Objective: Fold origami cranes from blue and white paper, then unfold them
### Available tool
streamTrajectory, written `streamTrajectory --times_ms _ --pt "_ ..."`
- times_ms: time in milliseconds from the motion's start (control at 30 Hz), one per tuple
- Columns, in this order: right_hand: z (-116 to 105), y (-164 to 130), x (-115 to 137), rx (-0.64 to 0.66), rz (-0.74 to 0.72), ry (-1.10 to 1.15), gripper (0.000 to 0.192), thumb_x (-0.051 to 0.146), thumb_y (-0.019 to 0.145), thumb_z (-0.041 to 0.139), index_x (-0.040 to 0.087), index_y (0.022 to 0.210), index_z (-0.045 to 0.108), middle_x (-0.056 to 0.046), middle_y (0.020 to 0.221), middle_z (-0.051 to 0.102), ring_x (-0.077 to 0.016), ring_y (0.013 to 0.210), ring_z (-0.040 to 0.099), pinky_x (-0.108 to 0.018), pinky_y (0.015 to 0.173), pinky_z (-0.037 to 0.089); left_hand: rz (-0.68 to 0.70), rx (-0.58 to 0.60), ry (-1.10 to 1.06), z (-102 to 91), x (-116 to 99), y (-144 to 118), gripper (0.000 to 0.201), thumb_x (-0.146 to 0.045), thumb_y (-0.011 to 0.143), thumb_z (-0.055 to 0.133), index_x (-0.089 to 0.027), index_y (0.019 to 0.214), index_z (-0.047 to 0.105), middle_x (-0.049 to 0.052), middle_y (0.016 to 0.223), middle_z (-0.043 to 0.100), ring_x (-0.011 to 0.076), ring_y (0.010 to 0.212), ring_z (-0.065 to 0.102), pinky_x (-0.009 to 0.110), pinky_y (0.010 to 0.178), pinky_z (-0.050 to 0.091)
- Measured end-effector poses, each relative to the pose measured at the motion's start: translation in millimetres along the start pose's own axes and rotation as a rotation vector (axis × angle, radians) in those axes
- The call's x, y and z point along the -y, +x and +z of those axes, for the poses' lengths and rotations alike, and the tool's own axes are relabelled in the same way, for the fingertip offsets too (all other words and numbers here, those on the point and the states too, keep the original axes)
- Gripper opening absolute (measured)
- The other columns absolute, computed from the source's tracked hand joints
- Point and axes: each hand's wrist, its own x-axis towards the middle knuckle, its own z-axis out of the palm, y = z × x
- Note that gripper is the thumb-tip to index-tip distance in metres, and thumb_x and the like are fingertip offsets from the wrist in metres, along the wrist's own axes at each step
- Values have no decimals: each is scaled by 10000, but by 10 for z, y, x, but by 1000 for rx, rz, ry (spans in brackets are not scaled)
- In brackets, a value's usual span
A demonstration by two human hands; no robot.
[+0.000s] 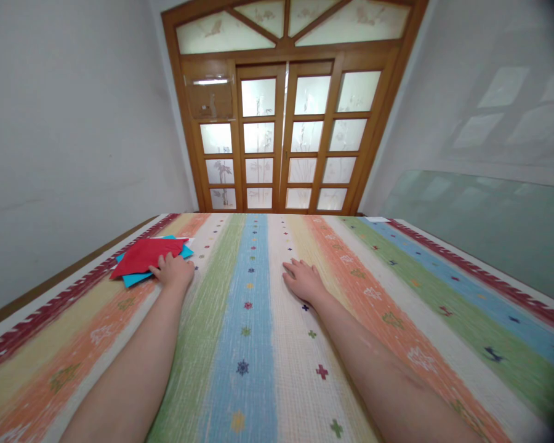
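Observation:
On the left side of the striped cloth lies a small loose stack, with a red sheet [148, 255] on top and a bright blue sheet [136, 279] sticking out at several corners beneath it. A sliver of white shows at the stack's far right edge. Whether the sheets are paper or fabric I cannot tell. My left hand [173, 271] rests at the stack's near right edge, its fingers apart and touching the red sheet. Flat on the white stripe near the middle lies my right hand [303, 282], fingers stretched out and nothing in it.
The striped tablecloth [244, 314] with small printed motifs covers the table. A white item [376, 219] lies at the far right edge. Beyond stand wooden doors [284, 135] with glass panes. A pale green panel [484, 227] leans by the right wall.

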Motion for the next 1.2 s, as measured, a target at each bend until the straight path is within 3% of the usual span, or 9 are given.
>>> streamTrajectory --times_ms 233,400,533,600,733,900,1000,1100,1200 --pt "-17 0 15 2 3 9 496 444 991 407 293 1452 509 -112 1559 423 -352 1445 324 -616 1136 177 3 -62 -17 -149 -76 -84 484 -313 850 488 -128 1278 619 214 1349 578 399 1297 439 716 1116 162" --pt "-66 -12 55 -17 21 58 432 419 998 483 261 1392 563 -112 1520 464 -346 1426 355 -626 1146 200 84 -209 -54 -516 -307 -191 618 -295 905 426 -64 1477 387 223 1500 436 372 1415 305 673 1164 90" --pt "-120 -47 108 -48 40 147 404 385 968 609 189 1320 577 -114 1426 523 -310 1296 505 -575 1080 392 252 -361 -123 -930 -626 -342 621 -285 915 437 -40 1484 379 199 1545 396 367 1451 243 662 1184 -19" --pt "-159 -59 135 -51 53 222 369 355 970 619 181 1293 584 -110 1363 562 -278 1193 580 -516 1000 488 424 -390 -166 -1084 -784 -537 614 -267 913 451 -30 1476 400 196 1538 410 371 1451 256 645 1194 -34" --pt "-304 -53 150 -21 105 456 328 338 979 609 177 1264 595 -103 1290 602 -241 1087 631 -453 913 549 879 -224 -176 -1153 -910 -1188 569 -239 917 468 -63 1457 459 184 1521 444 358 1434 320 593 1223 13" --pt "-555 -202 33 63 202 846 378 396 1007 548 176 1315 556 -111 1279 613 -236 1058 653 -440 883 566 1275 66 -193 -1096 -605 -1957 545 -251 936 477 -51 1443 472 190 1486 491 354 1379 410 564 1197 214" --pt "-616 -501 -55 138 268 1039 486 467 1072 187 221 1369 484 -137 1250 647 -224 1047 691 -413 812 594 1489 251 -260 -1215 -376 -2178 547 -251 926 502 -117 1455 464 149 1467 526 326 1343 471 525 1160 324" --pt "-602 -855 -89 163 338 1168 503 521 1035 282 229 1421 420 -182 1296 608 -245 1111 670 -394 799 601 1641 421 -355 -1427 -233 -2277 503 -207 920 507 -161 1421 507 114 1425 576 282 1280 544 459 1113 408" --pt "-595 -1125 -66 159 372 1249 542 428 981 480 302 1486 329 -165 1407 523 -242 1194 617 -365 802 605 1677 524 -502 -1640 -164 -2336 447 -168 887 524 -172 1330 586 110 1286 670 253 1157 628 407 1033 482"
